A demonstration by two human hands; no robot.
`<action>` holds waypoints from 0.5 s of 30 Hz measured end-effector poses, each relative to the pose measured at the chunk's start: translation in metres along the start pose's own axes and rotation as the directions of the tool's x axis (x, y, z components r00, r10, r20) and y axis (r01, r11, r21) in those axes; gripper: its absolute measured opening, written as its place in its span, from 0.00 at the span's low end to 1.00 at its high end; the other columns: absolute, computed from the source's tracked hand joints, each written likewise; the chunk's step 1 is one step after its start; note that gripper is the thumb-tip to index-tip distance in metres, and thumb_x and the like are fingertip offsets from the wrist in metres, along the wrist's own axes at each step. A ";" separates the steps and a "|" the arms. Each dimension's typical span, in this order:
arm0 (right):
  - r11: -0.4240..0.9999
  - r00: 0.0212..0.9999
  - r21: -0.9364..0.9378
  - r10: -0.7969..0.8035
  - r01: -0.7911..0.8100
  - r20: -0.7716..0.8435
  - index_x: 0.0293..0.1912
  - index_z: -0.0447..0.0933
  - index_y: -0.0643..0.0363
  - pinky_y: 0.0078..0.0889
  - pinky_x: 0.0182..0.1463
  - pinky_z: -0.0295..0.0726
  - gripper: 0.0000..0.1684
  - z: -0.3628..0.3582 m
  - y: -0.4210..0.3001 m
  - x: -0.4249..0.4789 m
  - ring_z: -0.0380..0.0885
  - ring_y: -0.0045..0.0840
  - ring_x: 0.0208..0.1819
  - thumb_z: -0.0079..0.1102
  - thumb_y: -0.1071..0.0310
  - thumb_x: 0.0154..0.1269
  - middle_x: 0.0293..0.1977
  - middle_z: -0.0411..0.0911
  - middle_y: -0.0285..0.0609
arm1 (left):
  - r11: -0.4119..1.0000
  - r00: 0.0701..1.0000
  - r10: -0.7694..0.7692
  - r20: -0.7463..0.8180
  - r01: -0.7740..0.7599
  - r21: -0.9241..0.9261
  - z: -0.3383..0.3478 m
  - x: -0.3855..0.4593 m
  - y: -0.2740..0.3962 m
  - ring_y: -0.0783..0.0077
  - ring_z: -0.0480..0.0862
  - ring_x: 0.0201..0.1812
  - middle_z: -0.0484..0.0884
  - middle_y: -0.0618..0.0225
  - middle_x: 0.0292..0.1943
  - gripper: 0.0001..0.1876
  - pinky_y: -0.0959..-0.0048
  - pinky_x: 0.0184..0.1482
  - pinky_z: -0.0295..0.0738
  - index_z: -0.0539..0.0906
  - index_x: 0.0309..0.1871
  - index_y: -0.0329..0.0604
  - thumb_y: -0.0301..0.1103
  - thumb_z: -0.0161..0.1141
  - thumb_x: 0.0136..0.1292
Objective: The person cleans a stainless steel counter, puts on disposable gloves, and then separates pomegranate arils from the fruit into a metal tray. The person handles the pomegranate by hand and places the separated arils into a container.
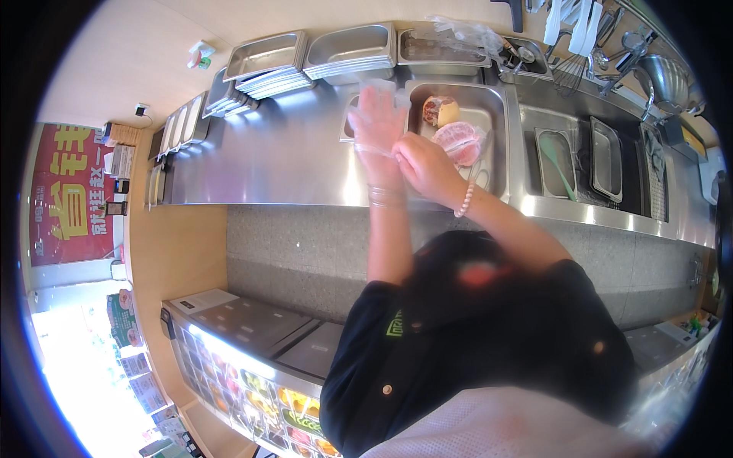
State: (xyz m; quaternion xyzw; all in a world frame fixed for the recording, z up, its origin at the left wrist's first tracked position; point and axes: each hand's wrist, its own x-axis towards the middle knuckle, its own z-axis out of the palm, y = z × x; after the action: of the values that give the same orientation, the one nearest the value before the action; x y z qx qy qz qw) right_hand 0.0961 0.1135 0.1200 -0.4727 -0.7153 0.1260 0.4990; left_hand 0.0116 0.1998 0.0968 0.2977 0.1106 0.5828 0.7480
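Observation:
A clear disposable plastic glove (375, 150) covers my left hand (379, 121), whose fingers are spread above the steel counter. My right hand (421, 166), without a glove, pinches the glove's cuff at the left wrist. Just beyond, a large steel tray (497, 114) holds a peeled pink citrus fruit, perhaps pomelo (458, 143), partly in clear film. Beside it lies a partly peeled fruit with dark red flesh, perhaps pomegranate (441, 110). The handles of what looks like scissors (482, 178) show near my right wrist. A small steel tray (347, 127) is partly hidden behind my left hand.
Stacked steel pans (266, 54) line the counter's back edge, with crumpled clear plastic (469, 34) at the right. A sink (578, 123) holds steel pans and a green spatula (558, 166). Whisks (568, 74) and other utensils hang beyond. Behind me stands a counter of food pans (298, 403).

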 end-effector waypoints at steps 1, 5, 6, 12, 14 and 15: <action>1.000 1.000 0.013 0.000 0.000 -0.003 0.33 0.68 0.61 0.39 0.37 0.73 0.07 0.001 -0.001 -0.001 0.73 0.40 0.33 0.56 0.76 0.54 0.29 0.71 0.45 | 1.000 1.000 0.011 -0.003 -0.011 -0.010 -0.001 0.002 0.001 0.48 0.55 0.68 0.59 0.71 0.69 0.36 0.37 0.63 0.55 0.59 0.70 0.56 0.66 0.39 0.64; 0.998 1.000 0.062 0.004 -0.003 -0.025 0.34 0.67 0.61 0.39 0.37 0.72 0.07 0.005 -0.006 0.001 0.73 0.40 0.33 0.56 0.75 0.56 0.29 0.72 0.44 | 0.906 0.916 -0.017 0.401 0.184 -0.382 -0.007 0.010 0.010 0.45 0.55 0.68 0.61 0.71 0.68 0.40 0.35 0.62 0.54 0.58 0.70 0.57 0.69 0.43 0.60; 0.997 0.999 0.073 0.006 -0.004 -0.033 0.34 0.67 0.61 0.39 0.37 0.72 0.07 0.006 -0.007 0.002 0.73 0.40 0.33 0.57 0.75 0.56 0.29 0.72 0.44 | 0.937 0.943 -0.033 0.330 0.144 -0.317 -0.008 0.010 0.012 0.45 0.55 0.68 0.59 0.71 0.68 0.41 0.35 0.62 0.54 0.57 0.71 0.57 0.69 0.44 0.60; 0.992 0.996 0.091 0.086 -0.083 -0.035 0.34 0.68 0.62 0.37 0.38 0.73 0.08 0.001 -0.007 0.005 0.74 0.40 0.35 0.58 0.75 0.56 0.30 0.73 0.45 | 0.998 0.992 -0.034 0.120 0.028 0.054 0.013 0.004 0.018 0.46 0.49 0.70 0.49 0.70 0.72 0.43 0.37 0.62 0.56 0.50 0.73 0.61 0.69 0.46 0.59; 0.994 0.991 0.082 0.077 -0.068 -0.106 0.35 0.69 0.62 0.37 0.38 0.73 0.07 -0.005 0.002 0.014 0.74 0.40 0.36 0.58 0.76 0.56 0.31 0.73 0.45 | 0.995 0.990 -0.028 0.140 0.014 0.099 0.016 -0.003 0.014 0.47 0.46 0.71 0.45 0.69 0.73 0.43 0.38 0.62 0.56 0.48 0.73 0.61 0.69 0.46 0.59; 0.995 0.987 0.076 0.072 -0.062 -0.142 0.35 0.70 0.61 0.37 0.38 0.73 0.07 -0.006 0.003 0.017 0.74 0.40 0.36 0.57 0.76 0.55 0.31 0.73 0.45 | 0.993 0.991 -0.013 0.130 -0.003 0.122 0.016 -0.004 0.012 0.46 0.47 0.71 0.42 0.68 0.74 0.43 0.39 0.63 0.56 0.48 0.73 0.60 0.68 0.46 0.60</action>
State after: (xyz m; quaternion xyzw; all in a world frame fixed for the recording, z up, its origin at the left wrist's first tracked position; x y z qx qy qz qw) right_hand 0.1024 0.1268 0.1309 -0.4862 -0.6561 0.1336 0.5616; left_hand 0.0090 0.1930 0.1160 0.3799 0.0973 0.5522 0.7357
